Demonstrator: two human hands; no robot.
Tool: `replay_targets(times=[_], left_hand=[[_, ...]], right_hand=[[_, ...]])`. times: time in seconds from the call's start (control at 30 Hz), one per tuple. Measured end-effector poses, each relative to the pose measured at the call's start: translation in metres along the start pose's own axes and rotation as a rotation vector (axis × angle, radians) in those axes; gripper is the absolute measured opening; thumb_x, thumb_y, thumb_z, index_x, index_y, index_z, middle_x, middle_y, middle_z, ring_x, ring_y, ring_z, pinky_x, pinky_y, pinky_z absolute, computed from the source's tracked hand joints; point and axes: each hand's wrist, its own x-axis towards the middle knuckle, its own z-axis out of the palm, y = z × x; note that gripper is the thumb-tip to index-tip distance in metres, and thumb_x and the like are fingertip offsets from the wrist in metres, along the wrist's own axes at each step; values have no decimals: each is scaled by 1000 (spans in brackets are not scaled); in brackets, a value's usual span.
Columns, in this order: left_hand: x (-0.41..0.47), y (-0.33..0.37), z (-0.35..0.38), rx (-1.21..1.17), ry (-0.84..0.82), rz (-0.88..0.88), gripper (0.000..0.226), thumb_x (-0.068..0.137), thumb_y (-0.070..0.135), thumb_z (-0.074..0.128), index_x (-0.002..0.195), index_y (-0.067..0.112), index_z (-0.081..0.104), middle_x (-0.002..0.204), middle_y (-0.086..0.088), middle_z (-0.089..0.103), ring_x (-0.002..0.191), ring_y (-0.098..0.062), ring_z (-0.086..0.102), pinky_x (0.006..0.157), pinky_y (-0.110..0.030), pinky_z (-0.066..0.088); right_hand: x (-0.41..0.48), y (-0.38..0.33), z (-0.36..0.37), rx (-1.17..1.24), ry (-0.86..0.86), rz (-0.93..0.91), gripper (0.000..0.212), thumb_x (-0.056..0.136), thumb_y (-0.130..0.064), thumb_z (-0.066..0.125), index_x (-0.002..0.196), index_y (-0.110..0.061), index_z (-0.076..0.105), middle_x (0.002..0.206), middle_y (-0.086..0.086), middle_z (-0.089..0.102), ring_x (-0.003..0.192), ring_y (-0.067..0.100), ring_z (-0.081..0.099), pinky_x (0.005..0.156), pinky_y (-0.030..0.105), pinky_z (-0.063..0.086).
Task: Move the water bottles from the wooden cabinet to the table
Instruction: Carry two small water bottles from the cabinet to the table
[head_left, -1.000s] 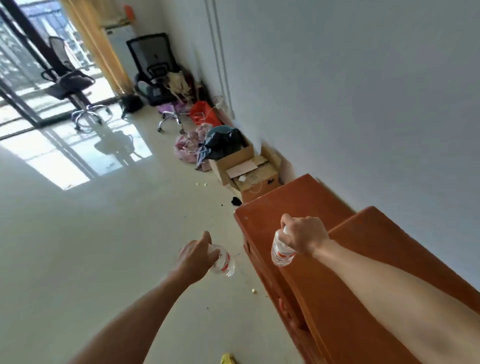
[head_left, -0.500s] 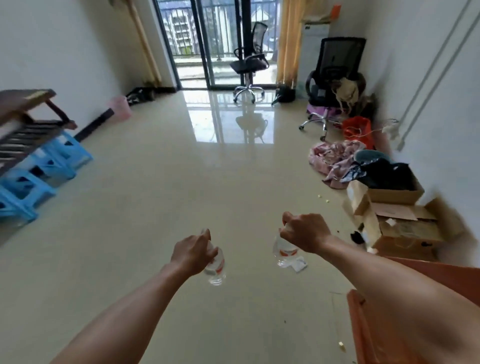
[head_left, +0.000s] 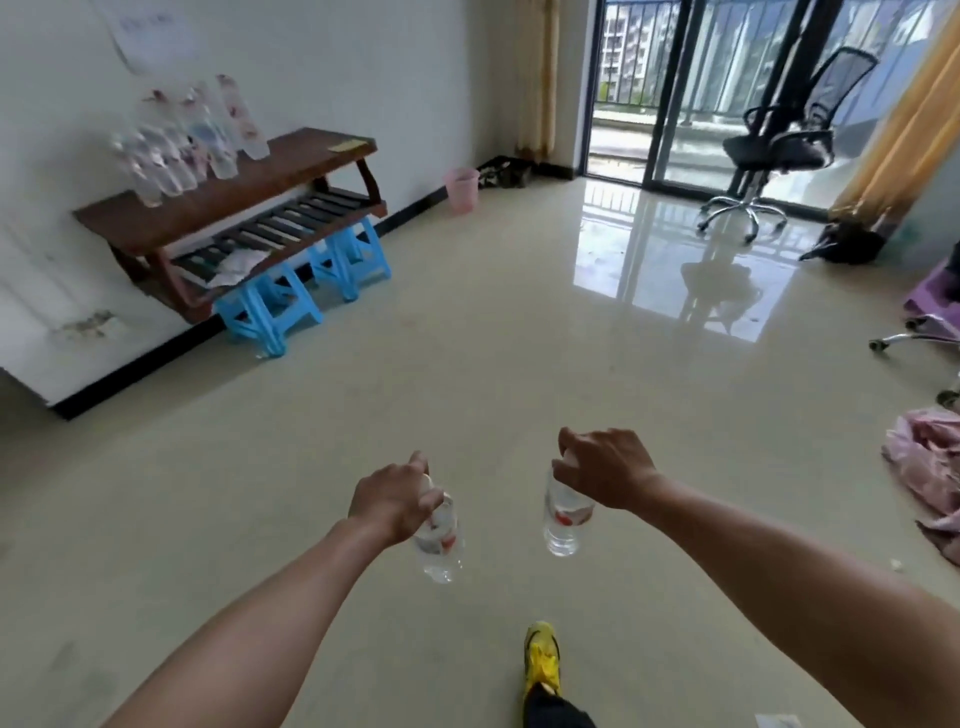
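Open floor (head_left: 467, 353) runs from both gripped bottles (head_left: 439, 540) to the wooden table (head_left: 301, 166), ahead-left of the grip. A bottle cluster (head_left: 182, 140) crowds its nearer end; the farther stretch is free. Blue stools (head_left: 275, 306) stand underneath.

A sparsely furnished living room in a flat: glossy tiled floor (head_left: 467, 353), a sliding glass door (head_left: 670, 93) onto a railed balcony (head_left: 621, 132) facing apartment blocks (head_left: 618, 36), yellow curtains (head_left: 906, 124), an office chair (head_left: 779, 143), a wooden table (head_left: 234, 195) propped on blue plastic stools (head_left: 272, 312), a pink bin (head_left: 461, 188), and clothes (head_left: 930, 467) heaped on the floor.
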Motion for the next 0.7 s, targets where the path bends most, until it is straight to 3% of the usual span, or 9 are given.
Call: replay_targets(times=[0.17, 0.5, 0.7], left_hand=[[101, -63, -38, -27, -11, -137, 28, 90, 45, 49, 102, 19, 45, 103, -9, 68, 96, -31, 62, 67, -33, 37], [264, -207, -117, -130, 133, -395, 29, 90, 45, 50, 102, 19, 44, 104, -10, 67, 94, -32, 62, 67, -32, 37], [385, -323, -146, -121, 64, -410, 25, 88, 41, 49, 100, 20, 46, 106, -8, 66, 96, -32, 61, 68, -33, 37]], right_hand=[[163, -20, -7, 13, -31, -161, 33, 92, -48, 45, 105, -20, 52, 105, 5, 71, 93, 32, 64, 74, 34, 38], [445, -99, -35, -30, -20, -408, 35, 93, -50, 44, 107, -18, 51, 104, 4, 72, 91, 33, 64, 72, 34, 34], [610, -160, -23, -67, -50, -437, 37, 92, -51, 44, 107, -18, 52, 103, 7, 71, 89, 33, 63, 72, 32, 34]])
